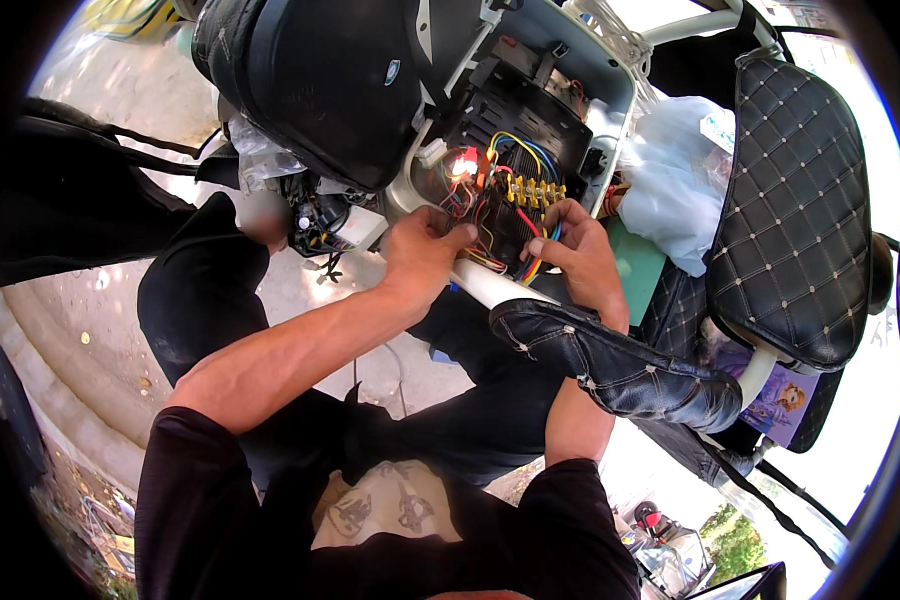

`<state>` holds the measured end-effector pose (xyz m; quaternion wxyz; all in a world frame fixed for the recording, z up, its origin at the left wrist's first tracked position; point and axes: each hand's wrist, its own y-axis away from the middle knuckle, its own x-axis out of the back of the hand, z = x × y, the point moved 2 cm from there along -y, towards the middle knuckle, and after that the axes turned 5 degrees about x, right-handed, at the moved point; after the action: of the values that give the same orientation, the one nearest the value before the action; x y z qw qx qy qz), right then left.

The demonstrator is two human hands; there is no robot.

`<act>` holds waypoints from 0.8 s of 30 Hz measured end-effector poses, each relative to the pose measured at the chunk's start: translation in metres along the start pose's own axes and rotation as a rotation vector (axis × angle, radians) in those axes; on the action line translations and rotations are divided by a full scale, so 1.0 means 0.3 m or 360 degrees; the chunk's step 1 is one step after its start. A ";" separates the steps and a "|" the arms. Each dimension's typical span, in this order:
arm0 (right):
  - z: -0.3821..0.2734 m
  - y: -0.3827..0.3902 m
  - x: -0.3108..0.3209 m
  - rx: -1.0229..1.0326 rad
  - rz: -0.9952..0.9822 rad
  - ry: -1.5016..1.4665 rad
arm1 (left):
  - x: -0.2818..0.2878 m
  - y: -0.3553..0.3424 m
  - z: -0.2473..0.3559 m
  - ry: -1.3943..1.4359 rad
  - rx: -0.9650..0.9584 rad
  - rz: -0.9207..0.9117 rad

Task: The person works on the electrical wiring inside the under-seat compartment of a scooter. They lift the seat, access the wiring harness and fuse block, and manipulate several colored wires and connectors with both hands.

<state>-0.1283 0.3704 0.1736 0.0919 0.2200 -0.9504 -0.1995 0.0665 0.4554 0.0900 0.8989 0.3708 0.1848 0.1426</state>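
A wiring bay lies open in front of me, with a black finned box [518, 115] and a row of yellow-insulated terminals [536, 191] joined to coloured wires. My left hand [422, 252] is closed at the near left of the bay, thumb and forefinger pinching thin wires [458, 205]. Right of it, my right hand [588, 262] is closed below the terminals, with its fingertips on a thicker bundle of red, yellow and blue wires [532, 268]. A red-and-white connector [464, 165] shines brightly just beyond my left fingers. The exact wire ends are hidden by the fingertips.
A raised black seat [315, 90] stands at the far left of the bay. On the right are a pale plastic bag [670, 175], a quilted black seat back [802, 210] and a padded armrest [620, 365]. Loose electrical parts [322, 215] hang left of my left hand.
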 end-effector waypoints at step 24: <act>0.016 -0.011 0.014 -0.0053 0.0028 0.0001 | 0.040 0.008 0.027 0.0429 0.0183 -0.0368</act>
<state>-0.1321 0.3674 0.1683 0.0976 0.2101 -0.9488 -0.2146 0.0804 0.4568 0.0945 0.8538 0.3753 0.3528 0.0760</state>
